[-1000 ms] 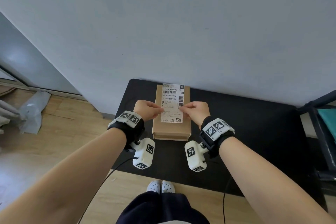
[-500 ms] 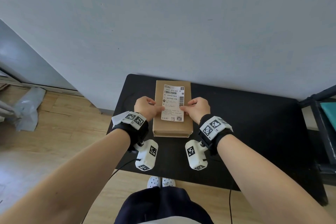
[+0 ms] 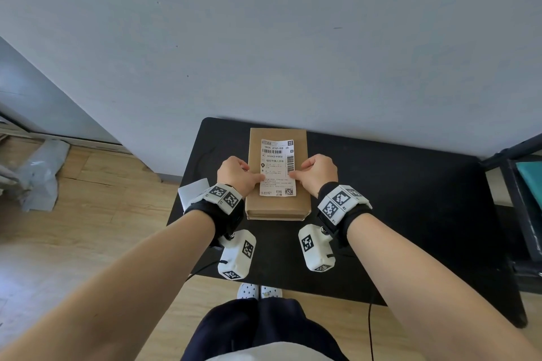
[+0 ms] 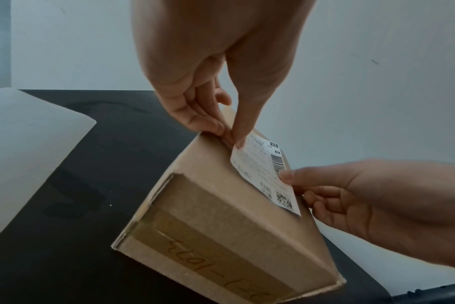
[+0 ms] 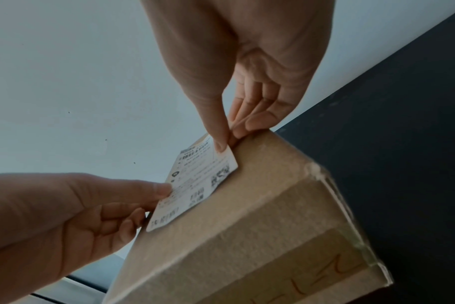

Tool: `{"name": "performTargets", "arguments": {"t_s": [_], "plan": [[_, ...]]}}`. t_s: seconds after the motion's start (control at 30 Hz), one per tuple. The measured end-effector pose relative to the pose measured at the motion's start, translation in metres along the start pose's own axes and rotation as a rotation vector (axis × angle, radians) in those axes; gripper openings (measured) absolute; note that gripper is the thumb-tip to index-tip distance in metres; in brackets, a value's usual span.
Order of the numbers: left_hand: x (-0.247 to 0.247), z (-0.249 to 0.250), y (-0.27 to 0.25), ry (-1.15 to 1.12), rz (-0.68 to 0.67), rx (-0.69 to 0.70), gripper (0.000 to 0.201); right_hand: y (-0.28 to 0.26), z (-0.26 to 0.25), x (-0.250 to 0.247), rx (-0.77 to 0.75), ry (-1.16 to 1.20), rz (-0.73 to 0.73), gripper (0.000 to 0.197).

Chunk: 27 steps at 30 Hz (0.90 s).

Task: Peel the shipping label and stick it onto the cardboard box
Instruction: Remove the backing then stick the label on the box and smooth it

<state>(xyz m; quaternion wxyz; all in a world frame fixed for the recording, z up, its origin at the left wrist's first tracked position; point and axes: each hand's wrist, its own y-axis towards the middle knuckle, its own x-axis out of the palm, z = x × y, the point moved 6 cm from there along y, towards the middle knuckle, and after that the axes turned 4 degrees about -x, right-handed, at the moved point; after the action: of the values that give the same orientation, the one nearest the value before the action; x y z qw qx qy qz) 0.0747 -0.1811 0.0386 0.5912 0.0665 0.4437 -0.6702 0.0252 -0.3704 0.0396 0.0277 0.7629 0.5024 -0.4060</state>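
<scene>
Placement step. Peel looks done: the label [image 3: 278, 167] is off its backing, and the blank white sheet [image 3: 193, 192] lying on the counter [image 3: 410, 202] left of the box is, I'd guess, the liner.

Cardboard box [image 3: 278, 176] sits flat on the black counter, long axis pointing away from me, near the wall. Label is over the top face, barcode end far, QR end near me.

My left hand [image 3: 239, 176] pinches the label's left edge, thumb on top and fingers curled under. My right hand [image 3: 318, 173] does the same on the right edge. Both are closed on the paper at about mid-length, knuckles close to the box's top edges.

From the wrist views the near end of the label [image 4: 266, 176] stands clear of the cardboard. Whether the far end is already tacked down, I can't tell; my fingers hide that part.

Next move, as I judge it:
1. Check the label is square to the box edges.
2. Lower it so 1 end lands first.
3. Slide the fingers out from under, then press flat and smooth toward the free end.

Risk: a skewed landing or a trapped crease, since adhesive on cardboard probably won't lift cleanly for a second try.
</scene>
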Motion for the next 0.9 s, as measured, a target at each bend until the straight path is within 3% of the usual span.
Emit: {"name": "performTargets", "arguments": {"t_s": [0.37,0.63,0.77,0.9], "plan": [[0.002,0.007,0.000,0.072,-0.033,0.012,0.043,-0.001,-0.007,-0.001,-0.021,-0.076,-0.036,0.027],[-0.008,0.002,0.005,0.103,-0.085,0.079,0.029,0.002,-0.003,-0.007,-0.063,-0.123,-0.022,0.026],[-0.010,-0.004,0.005,0.168,-0.129,0.189,0.057,-0.005,-0.015,-0.005,-0.343,-0.202,0.015,0.036],[-0.004,-0.010,0.002,0.327,-0.281,0.261,0.105,-0.023,-0.022,0.023,-0.589,-0.564,-0.292,0.063]]}}
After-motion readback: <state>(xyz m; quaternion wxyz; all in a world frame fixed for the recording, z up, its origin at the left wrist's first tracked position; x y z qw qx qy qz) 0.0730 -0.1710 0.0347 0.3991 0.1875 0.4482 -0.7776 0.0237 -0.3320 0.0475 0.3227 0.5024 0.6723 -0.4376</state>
